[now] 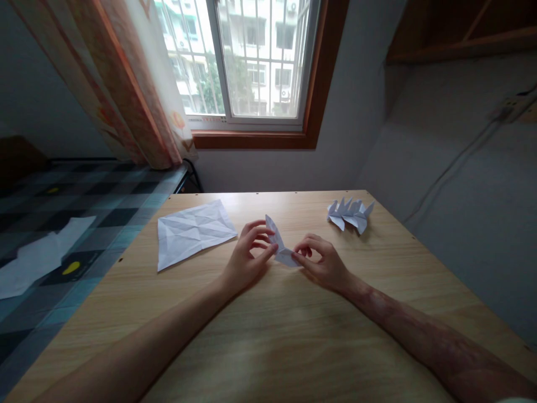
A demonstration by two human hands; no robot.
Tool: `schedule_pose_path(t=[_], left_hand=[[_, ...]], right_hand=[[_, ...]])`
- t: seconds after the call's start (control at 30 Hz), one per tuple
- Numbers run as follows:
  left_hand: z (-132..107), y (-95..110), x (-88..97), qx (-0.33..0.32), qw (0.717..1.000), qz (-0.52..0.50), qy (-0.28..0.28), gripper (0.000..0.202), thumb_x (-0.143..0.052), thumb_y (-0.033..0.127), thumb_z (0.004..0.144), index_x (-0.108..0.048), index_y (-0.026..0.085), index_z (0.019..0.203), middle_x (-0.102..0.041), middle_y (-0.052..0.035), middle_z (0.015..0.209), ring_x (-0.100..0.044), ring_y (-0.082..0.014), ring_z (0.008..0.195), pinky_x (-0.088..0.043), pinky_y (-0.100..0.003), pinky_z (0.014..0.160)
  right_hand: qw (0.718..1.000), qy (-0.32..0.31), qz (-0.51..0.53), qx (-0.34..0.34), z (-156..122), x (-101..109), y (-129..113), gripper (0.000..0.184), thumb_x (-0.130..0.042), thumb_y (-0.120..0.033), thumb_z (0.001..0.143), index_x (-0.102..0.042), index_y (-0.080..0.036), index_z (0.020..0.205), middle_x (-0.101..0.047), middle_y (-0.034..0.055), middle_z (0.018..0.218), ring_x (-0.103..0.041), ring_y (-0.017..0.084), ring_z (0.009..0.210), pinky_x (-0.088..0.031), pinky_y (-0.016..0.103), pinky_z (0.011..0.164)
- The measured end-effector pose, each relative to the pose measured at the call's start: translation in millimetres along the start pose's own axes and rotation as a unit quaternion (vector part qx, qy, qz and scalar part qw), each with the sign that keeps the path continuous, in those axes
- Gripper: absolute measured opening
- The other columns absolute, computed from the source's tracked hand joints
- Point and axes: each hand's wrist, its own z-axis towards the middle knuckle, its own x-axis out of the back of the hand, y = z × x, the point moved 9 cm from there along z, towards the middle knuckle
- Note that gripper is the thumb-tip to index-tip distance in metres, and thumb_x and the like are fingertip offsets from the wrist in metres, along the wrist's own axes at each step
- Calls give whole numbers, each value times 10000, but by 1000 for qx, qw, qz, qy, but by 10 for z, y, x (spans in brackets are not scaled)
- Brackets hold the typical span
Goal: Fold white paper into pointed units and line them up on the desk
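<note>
Between my hands is a small folded white paper piece (287, 257), with one pointed flap standing up and another part lying lower toward the right. My left hand (251, 249) has its thumb and fingers closed on the upright flap's side. The lower right end is pinched between the thumb and fingertips of my right hand (321, 260). Left of my hands a creased, unfolded white paper sheet (195, 230) lies flat on the table. A cluster of folded white paper pieces (349, 214) with several points sits toward the back right.
The light wooden table (268, 347) ends at a wall below a barred window (260, 67). At the left, a checked bed (138, 193) carries white paper sheets (42, 257). A cable (455, 162) runs down the right wall beneath a wooden shelf (461, 53).
</note>
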Motion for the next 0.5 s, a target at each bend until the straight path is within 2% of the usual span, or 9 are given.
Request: schedule_pose_path(t=[0.07,0.13,0.23,0.37,0.43,0.5], left_hand=[[-20,95,-11,-32,999,39,-10,294,-753,346,1032,-733,243,1306,-488,-141,1643,-746,-193,1107,-656,-368,982],[-38,160,-25,-60,995,70,-24,297,-684,336,1074,-729,256,1357,-462,-140,1707,-712,-253,1280,-639,-406,1056],[-77,217,-120,-102,986,104,-76,351,-587,313,1120,-701,257,1447,-576,-139,1654,-610,-302,1481,-553,-475,1211],[-134,247,-254,-146,968,172,-114,515,-713,320,1059,-623,256,1562,-679,-128,1571,-632,-304,1480,-492,-499,1278],[-150,249,-297,-157,961,193,-121,470,-666,295,1086,-635,270,1555,-703,-102,1549,-624,-292,1495,-466,-509,1298],[-154,232,-315,-145,963,184,-132,409,-584,268,1123,-664,269,1524,-741,-92,1497,-682,-267,1429,-502,-476,1261]], right_hand=[[1000,-2,-2,4,-3,-2,-11,122,-749,-294,1033,-761,-230,931,-624,13,804,-575,200,776,-454,353,741],[1000,-3,-4,7,-4,-4,-18,123,-742,-291,1037,-755,-231,930,-617,10,801,-579,201,780,-454,354,745],[1000,4,-11,16,-5,4,-29,124,-743,-297,1041,-746,-234,934,-623,6,798,-581,198,774,-454,359,753],[999,5,-29,37,-10,-3,-51,125,-738,-321,1056,-745,-246,956,-649,2,790,-586,198,765,-460,370,769],[998,2,-40,49,-15,-14,-64,101,-738,-313,1060,-753,-254,979,-664,1,801,-593,196,768,-469,377,791],[997,1,-50,60,-23,-17,-79,64,-744,-286,1056,-755,-260,998,-668,-3,809,-598,194,773,-474,381,811]])
